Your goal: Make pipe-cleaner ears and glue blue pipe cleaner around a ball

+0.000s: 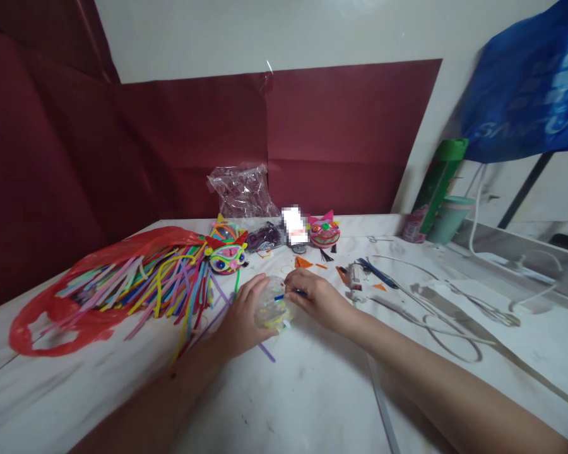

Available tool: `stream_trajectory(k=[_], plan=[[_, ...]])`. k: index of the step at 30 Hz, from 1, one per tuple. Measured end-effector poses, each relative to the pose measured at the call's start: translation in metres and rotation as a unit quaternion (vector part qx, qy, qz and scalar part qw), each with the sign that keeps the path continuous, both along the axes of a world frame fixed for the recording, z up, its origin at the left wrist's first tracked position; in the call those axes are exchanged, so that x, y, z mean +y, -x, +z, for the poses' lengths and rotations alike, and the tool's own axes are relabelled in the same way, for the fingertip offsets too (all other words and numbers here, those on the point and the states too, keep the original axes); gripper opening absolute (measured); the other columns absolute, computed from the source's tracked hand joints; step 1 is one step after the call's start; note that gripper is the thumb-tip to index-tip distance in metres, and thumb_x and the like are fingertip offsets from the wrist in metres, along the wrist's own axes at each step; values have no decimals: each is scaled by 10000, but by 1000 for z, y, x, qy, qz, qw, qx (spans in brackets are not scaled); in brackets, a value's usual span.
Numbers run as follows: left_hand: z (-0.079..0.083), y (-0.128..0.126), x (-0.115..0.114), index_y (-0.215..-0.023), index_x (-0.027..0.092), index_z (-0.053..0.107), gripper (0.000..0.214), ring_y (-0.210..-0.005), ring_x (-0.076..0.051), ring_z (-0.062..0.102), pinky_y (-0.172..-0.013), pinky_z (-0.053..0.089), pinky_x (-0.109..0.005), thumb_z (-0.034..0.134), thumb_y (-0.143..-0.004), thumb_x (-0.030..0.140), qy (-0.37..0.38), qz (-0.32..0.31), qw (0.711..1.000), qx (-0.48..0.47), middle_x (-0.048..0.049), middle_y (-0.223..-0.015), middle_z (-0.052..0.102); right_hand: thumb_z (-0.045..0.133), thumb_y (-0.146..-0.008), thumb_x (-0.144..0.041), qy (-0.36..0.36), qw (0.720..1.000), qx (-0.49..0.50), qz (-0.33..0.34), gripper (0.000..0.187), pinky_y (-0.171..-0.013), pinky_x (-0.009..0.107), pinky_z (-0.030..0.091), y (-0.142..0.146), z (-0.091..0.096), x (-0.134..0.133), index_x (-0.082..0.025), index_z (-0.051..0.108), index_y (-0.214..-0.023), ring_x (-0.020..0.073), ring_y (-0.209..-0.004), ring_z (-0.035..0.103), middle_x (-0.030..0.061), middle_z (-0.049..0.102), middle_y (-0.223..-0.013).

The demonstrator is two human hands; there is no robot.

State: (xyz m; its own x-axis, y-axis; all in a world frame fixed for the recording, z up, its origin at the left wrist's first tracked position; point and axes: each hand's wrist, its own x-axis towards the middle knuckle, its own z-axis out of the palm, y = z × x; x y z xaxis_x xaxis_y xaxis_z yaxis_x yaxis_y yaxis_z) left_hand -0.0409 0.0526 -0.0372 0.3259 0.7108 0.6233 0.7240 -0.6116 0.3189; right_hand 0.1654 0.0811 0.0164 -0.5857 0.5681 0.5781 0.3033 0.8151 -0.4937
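Note:
My left hand [241, 318] is wrapped round a small clear plastic ball [272, 309] with coloured bits inside, resting on the white table [312, 403]. My right hand [315, 296] pinches a thin blue strip [284, 295] at the top of the ball. A purple strip [265, 352] lies under the left hand. Just left, a red plastic bag [76, 296] spills several coloured strips [170, 284]. Decorated cat-face balls sit behind: one yellow-pink [227, 257], one pink [324, 231].
A crumpled clear bag [241, 189] leans on the maroon wall sheet. Right of my hands lie a glue gun [355, 277], a blue pen [376, 272], orange scraps [303, 262] and white cables [435, 315]. A green box [438, 183], a teal cup [447, 217] and a blue bag [530, 94] stand at right.

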Motion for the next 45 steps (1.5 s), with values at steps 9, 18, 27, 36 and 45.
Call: stream_trajectory(k=[9, 18, 27, 36, 45], plan=[[1, 0, 0, -1382, 239, 289, 1018, -1312, -347, 399, -1091, 359, -515, 833, -523, 185, -6, -13, 1000, 10, -150, -1405, 419, 514, -882, -147, -16, 999, -30, -15, 96, -728, 298, 480, -1, 0, -2, -181, 584, -825, 185, -812, 592, 84, 593, -898], [0, 0, -1, -1373, 244, 284, 1009, -1310, -352, 403, -1077, 363, -535, 830, -525, 200, 1, -12, 1000, 6, -151, -1397, 427, 506, -888, -158, -31, 999, -35, -5, 109, -725, 303, 482, -2, -3, 0, -188, 589, -824, 189, -810, 596, 81, 596, -877], [0, 0, -3, -1385, 258, 264, 1053, -1326, -323, 376, -1099, 346, -509, 846, -510, 180, 14, -14, 1000, -1, -140, -1410, 394, 500, -876, -134, -32, 998, -49, -9, 114, -715, 301, 483, -2, -3, 0, -190, 586, -826, 196, -807, 613, 86, 606, -895], [1, 0, -4, -1406, 253, 232, 1057, -1354, -323, 333, -1118, 316, -511, 832, -541, 167, 37, -19, 999, 3, -144, -1439, 351, 511, -873, -138, -32, 998, -56, -19, 102, -736, 310, 492, -2, 0, -1, -180, 588, -821, 198, -820, 610, 93, 608, -895], [9, 1, -9, -1402, 181, 310, 571, -1416, -293, 211, -1154, 201, -488, 424, -915, 455, 123, -40, 990, -58, -161, -1518, 254, 536, -855, -96, -33, 997, -56, -28, 109, -712, 276, 480, 0, 1, -2, -165, 592, -791, 167, -780, 588, 81, 600, -876]])
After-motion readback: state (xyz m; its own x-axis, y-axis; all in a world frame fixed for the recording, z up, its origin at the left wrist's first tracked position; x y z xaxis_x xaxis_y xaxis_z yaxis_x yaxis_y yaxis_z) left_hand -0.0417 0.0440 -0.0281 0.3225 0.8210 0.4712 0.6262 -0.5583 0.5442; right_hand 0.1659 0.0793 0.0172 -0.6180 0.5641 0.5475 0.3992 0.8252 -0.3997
